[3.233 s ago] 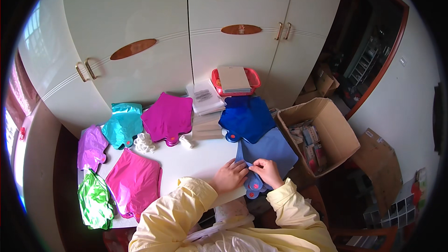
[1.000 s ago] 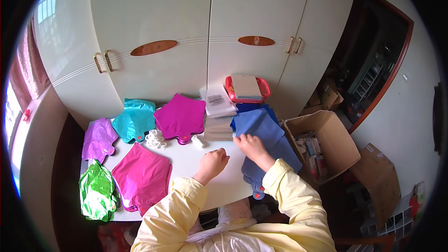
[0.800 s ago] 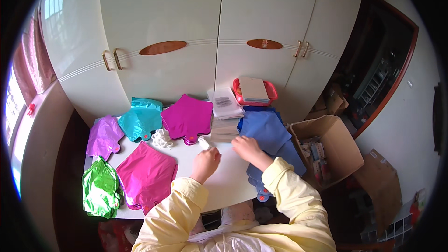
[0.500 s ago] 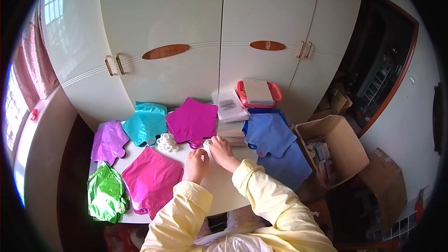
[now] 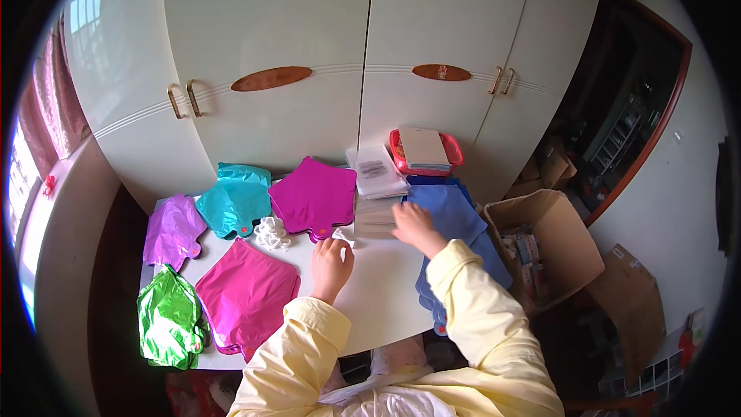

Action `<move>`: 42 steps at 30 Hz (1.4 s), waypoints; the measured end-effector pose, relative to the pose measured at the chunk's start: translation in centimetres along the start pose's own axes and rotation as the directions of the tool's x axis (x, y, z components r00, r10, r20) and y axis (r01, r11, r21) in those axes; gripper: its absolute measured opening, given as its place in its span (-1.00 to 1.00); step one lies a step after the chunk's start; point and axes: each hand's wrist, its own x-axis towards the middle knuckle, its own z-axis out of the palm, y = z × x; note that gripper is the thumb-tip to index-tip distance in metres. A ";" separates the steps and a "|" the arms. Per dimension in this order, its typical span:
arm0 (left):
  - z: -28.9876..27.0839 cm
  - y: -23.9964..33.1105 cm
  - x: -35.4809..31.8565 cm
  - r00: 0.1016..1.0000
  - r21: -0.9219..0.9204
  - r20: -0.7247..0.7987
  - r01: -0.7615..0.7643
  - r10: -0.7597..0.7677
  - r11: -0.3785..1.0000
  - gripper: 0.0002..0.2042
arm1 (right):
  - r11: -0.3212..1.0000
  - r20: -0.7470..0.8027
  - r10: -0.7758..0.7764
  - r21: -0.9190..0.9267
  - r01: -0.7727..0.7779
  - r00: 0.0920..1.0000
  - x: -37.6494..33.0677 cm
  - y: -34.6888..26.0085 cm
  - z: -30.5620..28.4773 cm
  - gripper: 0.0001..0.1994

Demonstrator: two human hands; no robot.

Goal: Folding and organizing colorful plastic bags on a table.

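My left hand (image 5: 332, 268) is over the middle of the white table with its fingers curled. A small white strip (image 5: 344, 238) lies at its fingertips; whether the fingers grip it is hidden. My right hand (image 5: 417, 225) reaches farther right, fingers stretched and apart, between a stack of clear plastic bags (image 5: 374, 221) and flat blue star-shaped foil balloons (image 5: 454, 208). A magenta stack of star balloons (image 5: 315, 197) lies just beyond my left hand. Beside that stack is a coiled bundle of white ribbon (image 5: 272, 233).
Pink (image 5: 247, 293), green (image 5: 170, 320), purple (image 5: 171, 232) and teal foil balloons (image 5: 234, 199) cover the table's left side. White cards (image 5: 378, 171) and a red basket (image 5: 457, 156) stand at the back, against a white wardrobe (image 5: 270, 23). An opened cardboard box (image 5: 575, 243) is to the right.
My right hand has moved right, away from my left hand and the small white strip, to beside the clear bags and blue balloons. My left hand has shifted only slightly.
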 end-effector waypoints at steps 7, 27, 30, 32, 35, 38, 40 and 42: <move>2.2 0.8 -0.5 0.999 -0.041 0.052 -0.003 0.006 0.999 -0.98 | 0.989 0.126 0.074 0.122 -0.089 0.989 -1.9 4.0 0.1 -0.74; 2.7 0.6 -1.1 0.989 -0.063 0.141 -0.023 0.032 0.998 -0.95 | 0.994 -0.052 0.103 0.027 -0.101 0.993 -1.4 3.1 3.3 -0.79; 2.8 0.6 -1.2 0.988 -0.052 0.148 -0.026 0.034 0.998 -0.95 | 0.973 -0.054 0.205 0.119 -0.198 0.977 -0.7 3.8 3.1 -0.86; 2.8 0.4 -1.2 0.988 -0.043 0.153 -0.027 0.034 0.999 -0.95 | 0.979 -0.140 0.161 0.145 -0.140 0.977 -0.3 3.9 2.5 -0.91; 2.8 0.2 -1.3 0.987 -0.035 0.159 -0.029 0.034 0.999 -0.95 | 0.997 -0.190 0.032 0.078 -0.017 0.981 0.0 3.2 1.1 -0.90; 3.0 0.5 -1.2 0.984 -0.048 0.173 -0.041 0.049 0.998 -0.95 | 1.000 -0.153 -0.018 -0.013 0.017 0.988 0.3 4.4 2.6 -0.91; 2.9 0.3 -1.3 0.984 -0.040 0.172 -0.041 0.047 0.998 -0.96 | 1.000 -0.117 -0.010 -0.020 0.007 0.993 0.6 3.9 3.1 -0.91; 3.1 0.2 -1.4 0.982 -0.023 0.181 -0.042 0.045 0.999 -0.95 | 1.000 -0.086 0.026 -0.002 -0.026 0.996 0.7 3.3 3.2 -0.87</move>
